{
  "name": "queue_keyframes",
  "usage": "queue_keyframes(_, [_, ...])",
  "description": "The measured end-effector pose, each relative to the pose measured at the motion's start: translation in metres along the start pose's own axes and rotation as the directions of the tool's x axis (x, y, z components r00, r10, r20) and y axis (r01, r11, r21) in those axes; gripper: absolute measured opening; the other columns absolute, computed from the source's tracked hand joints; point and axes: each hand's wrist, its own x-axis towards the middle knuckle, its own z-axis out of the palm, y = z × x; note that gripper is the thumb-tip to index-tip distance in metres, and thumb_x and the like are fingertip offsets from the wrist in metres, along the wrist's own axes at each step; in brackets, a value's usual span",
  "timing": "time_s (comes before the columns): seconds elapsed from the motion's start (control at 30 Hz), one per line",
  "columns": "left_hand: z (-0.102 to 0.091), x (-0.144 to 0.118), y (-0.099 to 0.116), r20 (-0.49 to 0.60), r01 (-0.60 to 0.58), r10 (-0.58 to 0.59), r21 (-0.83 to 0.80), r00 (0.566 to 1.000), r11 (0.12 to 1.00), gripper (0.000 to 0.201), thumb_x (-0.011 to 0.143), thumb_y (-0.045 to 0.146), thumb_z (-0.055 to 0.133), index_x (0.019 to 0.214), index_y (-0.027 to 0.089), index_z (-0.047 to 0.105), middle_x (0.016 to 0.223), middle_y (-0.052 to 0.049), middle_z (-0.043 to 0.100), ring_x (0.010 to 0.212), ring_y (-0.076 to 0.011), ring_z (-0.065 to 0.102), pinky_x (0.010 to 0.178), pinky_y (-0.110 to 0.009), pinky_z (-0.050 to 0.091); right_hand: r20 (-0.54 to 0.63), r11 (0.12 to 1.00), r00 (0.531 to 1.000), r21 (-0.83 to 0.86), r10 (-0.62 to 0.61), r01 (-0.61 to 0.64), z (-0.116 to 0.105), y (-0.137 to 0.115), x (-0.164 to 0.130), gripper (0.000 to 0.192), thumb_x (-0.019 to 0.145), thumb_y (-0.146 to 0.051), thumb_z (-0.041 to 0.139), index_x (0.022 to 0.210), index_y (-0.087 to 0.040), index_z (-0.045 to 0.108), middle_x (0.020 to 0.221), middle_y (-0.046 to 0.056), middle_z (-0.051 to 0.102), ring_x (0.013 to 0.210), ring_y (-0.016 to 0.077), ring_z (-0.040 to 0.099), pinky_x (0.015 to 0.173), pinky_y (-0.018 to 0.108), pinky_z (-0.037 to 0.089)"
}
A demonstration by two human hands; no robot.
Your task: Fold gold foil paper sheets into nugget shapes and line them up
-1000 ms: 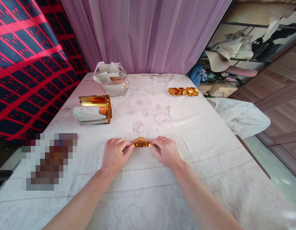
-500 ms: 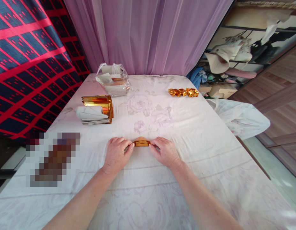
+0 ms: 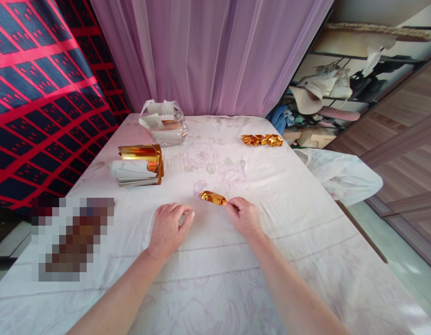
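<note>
Bench: covered in a white cloth with a faint floral print (image 3: 215,288), lightly creased.
Left hand (image 3: 170,229): loosely half-curled over the cloth, nothing seen in it, just beside the foil piece but apart from it.
Right hand (image 3: 244,217): thumb and forefinger pinching the near right end of the foil piece.
Foil piece: slim, shiny gold, folded, tapered at the ends (image 3: 213,198); out in front, between the hands and a bit beyond them, angled with its left end farther off. Can't tell if it touches the cloth.
Handling: probably very light, thin-walled, springy at the folds, a bit slick. Middle likely dents if squeezed.
Hold: pinch the tapered ends with fingertips, light pressure; keep off the body.
Sheet stack: bent gold foil sheets with white backs (image 3: 138,173), left, beyond the left hand.
Gold row: crumpled-looking shiny gold foil pieces end to end (image 3: 262,140), far right.
Clear bag: transparent plastic, papers inside (image 3: 163,123), far left.
Curtain: pleated purple fabric (image 3: 201,56), behind everything.
</note>
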Motion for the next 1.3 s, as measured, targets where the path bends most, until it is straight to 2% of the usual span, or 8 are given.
queue_keyframes(0.17, [-0.006,0.007,-0.01,-0.004,0.015,-0.015,-0.089,1.0,0.996,0.032,0.093,0.038,0.042,0.08,0.021,0.066,0.074,-0.001,0.068,0.069,-0.0173,0.063,0.071,-0.032,0.045,-0.047,0.978,0.981,-0.085,0.187,-0.191,-0.007,0.013,0.027,0.027,0.085,-0.034,0.049,0.067,-0.021,0.065,0.069,0.003,0.067,0.062,0.0151,0.057,0.059,0.025,0.035])
queue_keyframes(0.37, [-0.015,0.014,-0.025,-0.087,0.094,-0.105,-0.131,0.991,0.987,0.039,0.092,0.045,0.041,0.071,0.022,0.064,0.07,-0.001,0.066,0.062,-0.0149,0.06,0.06,-0.027,0.043,-0.097,0.939,0.958,-0.19,0.271,-0.285,-0.013,0.03,0.067,0.027,0.087,-0.033,0.05,0.072,-0.02,0.069,0.079,0.005,0.071,0.07,0.0173,0.06,0.061,0.026,0.034])
queue_keyframes(0.5, [-0.018,0.016,-0.034,-0.096,0.206,-0.242,-0.285,0.966,0.936,0.042,0.089,0.052,0.041,0.074,0.022,0.067,0.074,-0.002,0.07,0.058,-0.0149,0.061,0.057,-0.026,0.047,-0.133,0.914,0.94,-0.225,0.314,-0.337,-0.011,0.041,0.093,0.029,0.09,-0.032,0.049,0.078,-0.019,0.071,0.085,0.007,0.072,0.071,0.0181,0.061,0.061,0.027,0.033])
queue_keyframes(0.67, [-0.018,0.018,-0.04,-0.091,0.302,-0.374,-0.435,0.923,0.849,0.043,0.085,0.057,0.045,0.074,0.022,0.067,0.053,0.002,0.061,0.056,-0.0182,0.063,0.054,-0.025,0.049,-0.158,0.887,0.918,-0.244,0.363,-0.392,-0.004,0.044,0.124,0.033,0.094,-0.035,0.045,0.086,-0.021,0.074,0.093,0.007,0.072,0.075,0.0177,0.063,0.062,0.027,0.035])
queue_keyframes(0.83, [-0.019,0.018,-0.038,-0.103,0.272,-0.343,-0.42,0.934,0.866,0.042,0.085,0.055,0.045,0.071,0.022,0.066,0.047,0.003,0.055,0.05,-0.0172,0.06,0.053,-0.026,0.048,-0.129,0.869,0.909,-0.267,0.395,-0.416,0.004,0.042,0.137,0.032,0.094,-0.035,0.046,0.089,-0.021,0.075,0.095,0.009,0.072,0.078,0.0191,0.065,0.064,0.027,0.038])
queue_keyframes(0.97, [-0.021,0.018,-0.035,-0.104,0.257,-0.322,-0.4,0.941,0.88,0.043,0.086,0.056,0.043,0.069,0.023,0.065,0.049,0.003,0.057,0.051,-0.0169,0.061,0.054,-0.026,0.048,-0.085,0.867,0.914,-0.29,0.397,-0.404,0.006,0.042,0.136,0.031,0.091,-0.04,0.051,0.085,-0.022,0.075,0.09,0.009,0.072,0.079,0.021,0.066,0.065,0.028,0.041])
queue_keyframes(1.17, [-0.019,0.018,-0.036,-0.1,0.244,-0.3,-0.373,0.949,0.895,0.044,0.088,0.054,0.042,0.072,0.022,0.067,0.059,0.001,0.064,0.049,-0.0151,0.059,0.054,-0.026,0.047,-0.05,0.864,0.923,-0.335,0.381,-0.374,0.004,0.044,0.145,0.032,0.091,-0.042,0.051,0.094,-0.02,0.074,0.096,0.012,0.072,0.08,0.0213,0.066,0.066,0.029,0.042])
queue_keyframes(1.3, [-0.016,0.016,-0.038,-0.093,0.23,-0.277,-0.347,0.956,0.909,0.043,0.09,0.052,0.041,0.073,0.022,0.067,0.064,0.001,0.064,0.05,-0.014,0.058,0.053,-0.025,0.047,-0.012,0.875,0.943,-0.369,0.333,-0.314,-0.003,0.034,0.151,0.03,0.094,-0.031,0.047,0.093,-0.019,0.074,0.091,0.013,0.072,0.077,0.0203,0.066,0.066,0.029,0.041])
